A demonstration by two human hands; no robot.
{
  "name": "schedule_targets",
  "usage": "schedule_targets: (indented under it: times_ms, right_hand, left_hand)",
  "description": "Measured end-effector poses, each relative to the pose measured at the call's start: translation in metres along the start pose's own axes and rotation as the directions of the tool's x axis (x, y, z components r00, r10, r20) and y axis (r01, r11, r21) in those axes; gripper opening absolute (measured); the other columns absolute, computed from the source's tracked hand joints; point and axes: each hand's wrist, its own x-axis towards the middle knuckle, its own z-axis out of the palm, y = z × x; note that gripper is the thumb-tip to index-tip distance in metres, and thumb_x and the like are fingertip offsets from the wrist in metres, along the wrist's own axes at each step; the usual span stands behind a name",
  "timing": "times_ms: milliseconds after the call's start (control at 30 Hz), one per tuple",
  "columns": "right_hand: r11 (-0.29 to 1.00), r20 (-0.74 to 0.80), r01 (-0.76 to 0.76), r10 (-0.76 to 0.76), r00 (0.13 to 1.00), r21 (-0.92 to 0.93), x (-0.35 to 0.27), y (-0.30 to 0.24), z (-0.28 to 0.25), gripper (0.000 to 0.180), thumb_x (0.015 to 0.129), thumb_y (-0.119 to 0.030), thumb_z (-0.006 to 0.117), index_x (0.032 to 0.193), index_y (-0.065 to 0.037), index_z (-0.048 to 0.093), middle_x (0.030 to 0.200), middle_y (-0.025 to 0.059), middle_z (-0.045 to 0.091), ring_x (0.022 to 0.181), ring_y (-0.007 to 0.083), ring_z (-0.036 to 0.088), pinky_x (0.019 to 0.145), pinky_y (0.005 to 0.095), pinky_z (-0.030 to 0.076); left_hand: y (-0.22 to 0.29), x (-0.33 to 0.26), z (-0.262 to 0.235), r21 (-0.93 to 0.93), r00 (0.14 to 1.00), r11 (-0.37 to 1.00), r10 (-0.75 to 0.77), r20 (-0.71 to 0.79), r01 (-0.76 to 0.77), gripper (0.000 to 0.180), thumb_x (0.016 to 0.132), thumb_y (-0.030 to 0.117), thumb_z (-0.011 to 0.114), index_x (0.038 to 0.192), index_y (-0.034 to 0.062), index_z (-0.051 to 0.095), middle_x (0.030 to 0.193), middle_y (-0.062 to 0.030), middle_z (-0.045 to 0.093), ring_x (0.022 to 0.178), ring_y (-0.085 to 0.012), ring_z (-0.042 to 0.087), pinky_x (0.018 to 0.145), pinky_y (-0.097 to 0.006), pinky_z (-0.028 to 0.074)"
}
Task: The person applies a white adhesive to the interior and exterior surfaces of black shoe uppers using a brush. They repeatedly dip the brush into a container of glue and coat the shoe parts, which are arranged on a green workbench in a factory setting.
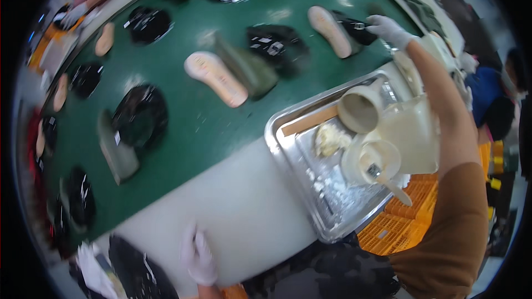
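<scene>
My right hand [389, 30], in a white glove, reaches far out over the green conveyor belt [183, 105] and grips a black shoe upper [354, 27]. That upper lies against a pale pink shoe sole [330, 31]. My left hand [199, 257], also in a white glove, rests flat on the white table edge [244, 205] with its fingers apart and nothing in it. A black shoe part [136, 271] lies just left of it.
A metal tray [288, 155] at the right holds two whitish cups [361, 109], a pale jug [413, 133], a brush and glue smears. More soles [215, 77] and black uppers [139, 115] lie along the belt. Orange crates [404, 210] stand below the tray. Other people work at the far edges.
</scene>
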Motion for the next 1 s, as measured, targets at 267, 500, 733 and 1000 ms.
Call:
schedule_targets:
  times_ms: [267,500,733,1000]
  right_hand:
    - [0.745,-0.316,0.485,-0.374,0.872,0.458,-0.167,-0.084,-0.051,0.034,0.094,-0.013,0.048,0.125,0.003,0.051,0.124,0.0102,0.054,0.117,0.0167,0.049,0.1,0.0273,0.035]
    - [0.828,-0.412,0.363,-0.179,0.893,0.428,-0.407,-0.091,-0.042,0.038,0.09,0.005,0.043,0.127,0.005,0.046,0.13,0.0134,0.048,0.12,0.0202,0.046,0.101,0.0312,0.035]
    - [0.654,-0.245,0.169,0.025,0.969,0.738,-0.459,-0.063,0.03,0.052,0.085,0.005,0.05,0.135,-0.003,0.041,0.128,0.0093,0.049,0.091,0.0087,0.052,0.076,0.0208,0.044]
    - [0.493,-0.065,-0.006,0.127,0.99,0.87,-0.443,-0.109,0.05,0.045,0.088,-0.001,0.053,0.132,-0.004,0.046,0.095,0.0028,0.059,0.07,0.0037,0.048,0.058,0.0156,0.038]
  left_hand:
    - [0.008,0.013,-0.006,0.017,0.924,0.925,0.381,-0.036,-0.381,0.02,0.084,0.003,0.055,0.103,-0.0019,0.06,0.091,-0.0197,0.062,0.082,-0.0345,0.061,0.072,-0.036,0.049]
    - [0.004,-0.02,-0.016,0.101,0.827,0.827,0.56,-0.053,-0.553,0.022,0.081,-0.001,0.056,0.103,-0.0024,0.059,0.089,-0.0167,0.063,0.079,-0.0292,0.062,0.069,-0.034,0.05]
    - [0.033,-0.069,-0.123,0.717,0.743,0.575,0.659,-0.118,-0.395,0.04,0.074,-0.006,0.057,0.113,0.0018,0.058,0.096,-0.0134,0.06,0.089,-0.03,0.055,0.083,-0.038,0.044]
    - [0.014,-0.074,-0.186,0.983,0.989,0.184,0.148,-0.016,-0.012,0.039,0.074,0.011,0.062,0.112,0.0186,0.062,0.093,-0.0064,0.056,0.089,-0.0283,0.054,0.077,-0.041,0.045]
